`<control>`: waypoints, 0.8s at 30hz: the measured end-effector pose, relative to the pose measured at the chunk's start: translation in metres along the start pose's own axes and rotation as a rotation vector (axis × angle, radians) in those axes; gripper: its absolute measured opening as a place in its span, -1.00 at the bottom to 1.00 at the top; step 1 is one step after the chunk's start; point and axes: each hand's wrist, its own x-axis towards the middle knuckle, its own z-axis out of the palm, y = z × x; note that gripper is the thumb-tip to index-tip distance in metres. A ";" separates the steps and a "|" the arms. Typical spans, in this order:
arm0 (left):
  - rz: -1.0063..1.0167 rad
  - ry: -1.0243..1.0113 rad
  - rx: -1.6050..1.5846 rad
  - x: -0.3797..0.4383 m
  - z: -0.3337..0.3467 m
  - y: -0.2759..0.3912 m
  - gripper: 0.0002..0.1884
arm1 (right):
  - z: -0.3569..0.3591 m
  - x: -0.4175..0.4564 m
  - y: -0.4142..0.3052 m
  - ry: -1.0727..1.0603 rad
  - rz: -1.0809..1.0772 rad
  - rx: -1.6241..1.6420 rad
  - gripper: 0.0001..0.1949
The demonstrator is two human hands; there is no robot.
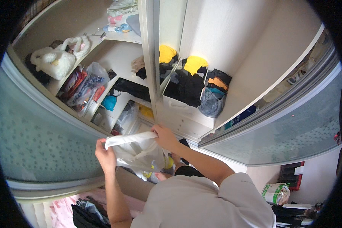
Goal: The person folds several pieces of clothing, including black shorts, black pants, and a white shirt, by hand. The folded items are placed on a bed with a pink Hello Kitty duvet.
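Note:
A sheer white garment [142,159] hangs in front of me from its wide opaque white band [129,138]. My left hand [105,154] grips one end of the band. The other end is pinched in the fingers of my right hand [164,137], so the band stretches between them. Thin folds of the cloth drop below, and shapes behind show through it. Beyond my hands stands an opened wardrobe. Inside it, a white storage box [176,104] holds black clothes [185,88] with a yellow cloth [195,64] on top.
A clear plastic bag [212,104] of clothes stands beside the box. Left shelves hold a fluffy white bag [55,59], a clear bag of clothes [88,82] and a teal pouch [109,102]. Frosted sliding doors [45,136] flank the opening. Pink bedding [82,199] lies at lower left.

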 end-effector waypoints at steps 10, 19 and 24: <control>-0.253 -0.284 0.052 -0.053 -0.028 -0.059 -0.76 | 0.027 0.002 0.005 0.006 0.044 0.090 -0.74; -0.110 -0.036 -0.113 -0.052 -0.023 0.012 -0.71 | -0.026 0.016 -0.074 -0.099 -0.070 0.358 -0.66; -0.207 -0.039 -0.200 -0.046 0.033 -0.004 -0.70 | 0.001 0.032 -0.068 -0.307 -0.221 0.440 -0.60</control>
